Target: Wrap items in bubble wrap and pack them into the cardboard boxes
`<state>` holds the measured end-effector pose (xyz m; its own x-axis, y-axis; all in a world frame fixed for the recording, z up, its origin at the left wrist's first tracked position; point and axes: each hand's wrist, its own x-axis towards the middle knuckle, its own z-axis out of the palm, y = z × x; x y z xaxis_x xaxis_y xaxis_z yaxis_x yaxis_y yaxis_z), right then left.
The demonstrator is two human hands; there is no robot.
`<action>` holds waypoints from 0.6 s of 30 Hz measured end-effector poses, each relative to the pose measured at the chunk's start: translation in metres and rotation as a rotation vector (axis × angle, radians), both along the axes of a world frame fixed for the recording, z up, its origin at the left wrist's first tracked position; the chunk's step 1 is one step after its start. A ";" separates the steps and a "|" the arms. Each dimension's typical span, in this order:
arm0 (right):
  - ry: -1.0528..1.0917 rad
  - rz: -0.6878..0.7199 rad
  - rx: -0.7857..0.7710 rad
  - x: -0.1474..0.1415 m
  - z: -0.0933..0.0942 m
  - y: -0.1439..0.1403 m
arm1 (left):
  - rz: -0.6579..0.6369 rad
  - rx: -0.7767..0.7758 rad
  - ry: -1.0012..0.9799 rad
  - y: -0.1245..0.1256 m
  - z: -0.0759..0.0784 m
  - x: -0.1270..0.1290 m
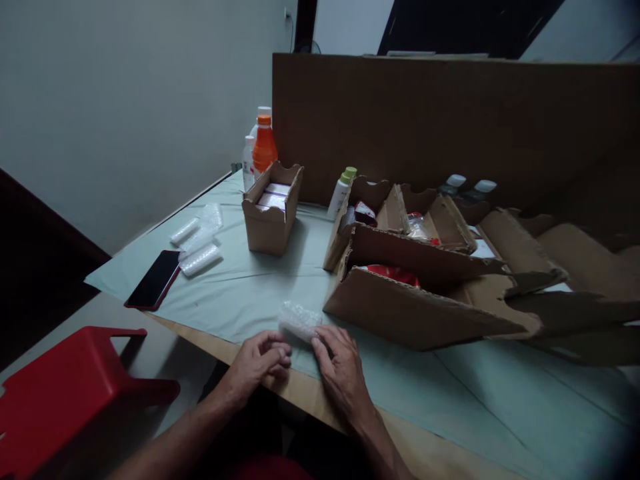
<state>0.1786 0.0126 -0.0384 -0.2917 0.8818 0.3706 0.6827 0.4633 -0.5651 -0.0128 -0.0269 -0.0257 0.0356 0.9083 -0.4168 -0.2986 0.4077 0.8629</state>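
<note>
A short roll of clear bubble wrap [300,321] lies near the front edge of the cloth-covered table. My right hand [341,363] is closed on its right end, with the thumb in front and the fingers over the top. Just to the left of the roll is my left hand [263,360], its fingers loosely curled and a little apart, with nothing visible in them. Farther left, more bubble wrap rolls [200,258] rest beside a dark phone [155,279] with a red case.
An open cardboard box [265,232] holding small white packs stands mid-table. Several cardboard bins [430,313] with packets fill the right side. Bottles, one orange [265,148], stand behind. A tall cardboard panel [425,120] lines the back. A red plastic stool [60,393] is at lower left.
</note>
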 end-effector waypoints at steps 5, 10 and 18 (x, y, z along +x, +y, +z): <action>0.042 0.100 -0.085 0.001 0.013 -0.008 | 0.041 0.052 -0.279 0.002 0.006 0.018; 0.138 0.092 -0.142 0.004 0.015 -0.015 | 0.186 -0.011 -0.343 0.004 0.002 0.028; 0.679 0.118 -0.585 0.021 0.005 -0.018 | 0.150 0.094 -0.327 -0.002 0.005 0.042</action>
